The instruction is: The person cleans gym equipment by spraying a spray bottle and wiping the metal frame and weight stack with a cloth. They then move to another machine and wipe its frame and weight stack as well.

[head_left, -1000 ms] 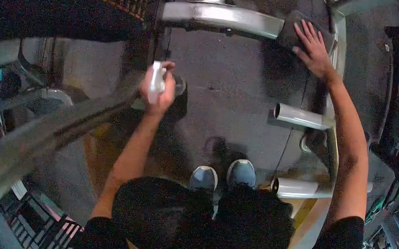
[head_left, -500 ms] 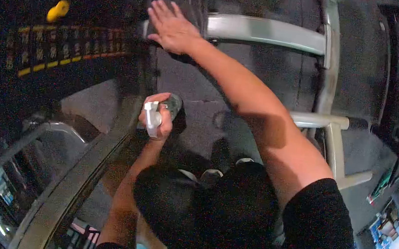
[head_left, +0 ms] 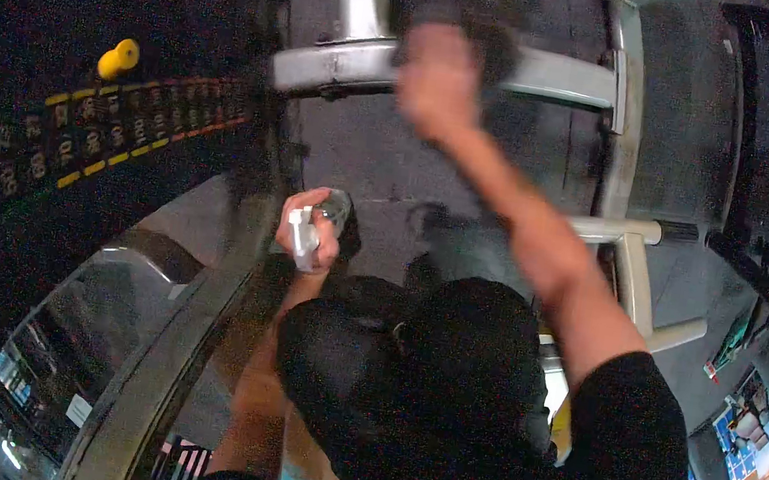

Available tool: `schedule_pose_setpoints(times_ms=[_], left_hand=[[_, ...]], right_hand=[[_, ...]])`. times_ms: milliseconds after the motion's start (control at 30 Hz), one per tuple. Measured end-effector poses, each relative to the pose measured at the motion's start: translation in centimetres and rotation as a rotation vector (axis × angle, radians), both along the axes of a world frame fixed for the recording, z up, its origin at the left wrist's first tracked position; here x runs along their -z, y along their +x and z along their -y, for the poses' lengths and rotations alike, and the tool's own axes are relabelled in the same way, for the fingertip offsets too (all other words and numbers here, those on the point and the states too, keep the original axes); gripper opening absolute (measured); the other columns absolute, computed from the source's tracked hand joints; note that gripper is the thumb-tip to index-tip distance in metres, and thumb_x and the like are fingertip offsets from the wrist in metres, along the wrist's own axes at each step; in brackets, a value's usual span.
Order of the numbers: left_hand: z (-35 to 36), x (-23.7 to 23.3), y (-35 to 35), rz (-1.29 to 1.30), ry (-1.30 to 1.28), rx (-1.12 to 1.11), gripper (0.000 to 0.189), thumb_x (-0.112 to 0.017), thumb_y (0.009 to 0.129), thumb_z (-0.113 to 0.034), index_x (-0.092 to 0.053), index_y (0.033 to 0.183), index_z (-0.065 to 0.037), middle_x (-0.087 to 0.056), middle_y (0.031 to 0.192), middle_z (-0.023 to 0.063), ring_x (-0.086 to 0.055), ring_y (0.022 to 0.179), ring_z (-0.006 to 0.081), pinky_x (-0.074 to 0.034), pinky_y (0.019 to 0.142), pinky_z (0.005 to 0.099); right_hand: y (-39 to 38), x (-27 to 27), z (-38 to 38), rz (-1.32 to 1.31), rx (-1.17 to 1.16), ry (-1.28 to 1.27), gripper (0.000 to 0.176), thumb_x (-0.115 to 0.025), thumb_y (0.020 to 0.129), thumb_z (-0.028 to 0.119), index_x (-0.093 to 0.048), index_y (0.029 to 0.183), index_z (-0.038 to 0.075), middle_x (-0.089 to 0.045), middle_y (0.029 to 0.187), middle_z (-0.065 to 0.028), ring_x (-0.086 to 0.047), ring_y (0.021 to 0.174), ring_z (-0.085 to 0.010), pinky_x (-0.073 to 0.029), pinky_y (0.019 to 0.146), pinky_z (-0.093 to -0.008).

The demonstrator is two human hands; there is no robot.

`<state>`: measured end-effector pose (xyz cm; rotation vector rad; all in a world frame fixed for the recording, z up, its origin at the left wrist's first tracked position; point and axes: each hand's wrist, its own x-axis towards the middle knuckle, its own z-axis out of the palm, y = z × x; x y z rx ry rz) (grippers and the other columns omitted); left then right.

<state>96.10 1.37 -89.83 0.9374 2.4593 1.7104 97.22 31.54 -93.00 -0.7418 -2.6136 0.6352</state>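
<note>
Your left hand [head_left: 324, 240] holds a clear plastic spray bottle with a white trigger head [head_left: 304, 237], near the left side of the dark grey floor [head_left: 366, 155]. Its fingers are closed around the upper part, beneath the head. Your right hand [head_left: 440, 77] is farther forward, on a dark folded cloth [head_left: 496, 53] lying over a silver, slightly curved metal crossbar [head_left: 566, 77]. This hand is blurred, so I cannot tell if its fingers are spread or bent.

The cloth should be light, soft and without its own shape; a flat palm over its middle would hold it best. The bottle is probably light and a little flexible, and it may become slippery if wet; the neck is the good place for the grip. The bar looks stiff and heavy.

The bottle is seen mostly from above: its head is toward you, its body goes away and to the right. Where the nozzle points, I cannot say. The crossbar has its long axis from left to right in front of you. The cloth's long axis is lost in blur.
</note>
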Motion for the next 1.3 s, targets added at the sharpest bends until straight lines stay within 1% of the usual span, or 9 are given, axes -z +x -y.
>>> schedule_pose_setpoints(times_ms=[267,300,333,467,567,767,867,1133,1300], left_hand=[[0.3,-0.9,-0.1,0.024,-0.184,0.081,0.031,-0.051,0.083,-0.006,-0.067,0.108,0.001,-0.070,0.105,0.0165,-0.067,0.097,0.0316,-0.053,0.090,0.0417],[0.3,0.0,-0.3,0.012,-0.075,0.100,0.031,-0.051,0.083,-0.007,-0.067,0.107,0.001,-0.070,0.105,0.0165,-0.067,0.097,0.0315,-0.053,0.089,0.0418],[0.1,0.8,-0.5,-0.004,0.037,0.112,0.031,-0.051,0.083,-0.009,-0.068,0.107,0.001,-0.070,0.105,0.0164,-0.067,0.097,0.0315,-0.053,0.089,0.0419],[-1.9,-2.3,1.2,0.672,0.229,-0.308,0.031,-0.054,0.083,-0.012,-0.068,0.106,0.003,-0.071,0.103,0.0172,-0.067,0.094,0.0312,-0.054,0.086,0.0416],[0.3,1.3,-0.6,-0.044,0.129,0.142,0.027,-0.054,0.087,-0.012,-0.068,0.104,0.005,-0.071,0.103,0.0183,-0.068,0.092,0.0304,-0.054,0.085,0.0414],[0.8,1.6,-0.1,0.024,-0.081,0.037,0.036,-0.049,0.095,-0.024,-0.066,0.104,0.007,-0.071,0.102,0.0179,-0.068,0.091,0.0321,-0.054,0.082,0.0408],[0.8,2.3,-0.7,-0.040,0.002,0.083,0.042,-0.045,0.098,-0.028,-0.065,0.105,0.007,-0.071,0.103,0.0170,-0.067,0.091,0.0320,-0.054,0.081,0.0411],[1.3,3.2,-2.5,-0.188,0.362,0.477,0.060,-0.048,0.101,-0.049,-0.061,0.112,0.008,-0.067,0.106,0.0194,-0.065,0.090,0.0293,-0.051,0.080,0.0428],[2.4,2.8,-0.5,0.049,0.054,0.194,0.064,-0.066,0.091,-0.054,-0.063,0.116,0.006,-0.067,0.109,0.0148,-0.066,0.094,0.0257,-0.050,0.083,0.0339]], right_hand=[[-3.2,1.5,3.2,-0.029,-0.382,0.101,0.057,-0.047,0.104,0.041,-0.042,0.154,0.014,-0.029,0.167,-0.0045,-0.030,0.151,-0.0376,-0.030,0.121,-0.0479],[-0.5,-1.9,0.0,0.190,-0.329,-0.433,0.055,-0.046,0.105,0.040,-0.043,0.153,0.013,-0.037,0.163,-0.0066,-0.046,0.141,-0.0343,-0.041,0.114,-0.0451],[1.6,3.1,-2.9,-0.192,-0.178,0.070,0.057,-0.049,0.103,0.042,-0.044,0.153,0.014,-0.043,0.159,-0.0089,-0.061,0.126,-0.0337,-0.050,0.105,-0.0420],[15.2,1.0,-19.7,0.196,0.158,0.272,0.065,-0.054,0.099,0.050,-0.057,0.134,-0.005,-0.051,0.147,-0.0270,-0.050,0.134,-0.0406,-0.037,0.114,-0.0487],[14.8,-0.1,-20.1,0.293,0.089,0.425,0.060,-0.053,0.100,0.048,-0.062,0.124,-0.006,-0.054,0.142,-0.0273,-0.049,0.135,-0.0403,-0.033,0.115,-0.0510],[0.8,-2.8,-3.3,0.135,0.019,-0.114,0.065,-0.060,0.093,0.044,-0.056,0.128,-0.011,-0.052,0.136,-0.0309,-0.044,0.133,-0.0467,-0.033,0.114,-0.0578],[-4.9,-0.6,2.7,0.095,0.043,0.227,0.073,-0.057,0.096,0.045,-0.045,0.140,-0.012,-0.044,0.147,-0.0318,-0.036,0.142,-0.0483,-0.028,0.120,-0.0529],[11.0,-2.9,-10.2,0.088,-0.132,-0.161,0.073,-0.076,0.084,0.019,-0.044,0.147,-0.001,-0.046,0.150,-0.0239,-0.040,0.142,-0.0420,-0.033,0.119,-0.0484],[19.3,0.0,-19.4,0.108,-0.049,0.338,0.064,-0.060,0.097,0.037,-0.046,0.145,-0.004,-0.048,0.149,-0.0242,-0.044,0.140,-0.0394,-0.029,0.120,-0.0510]])
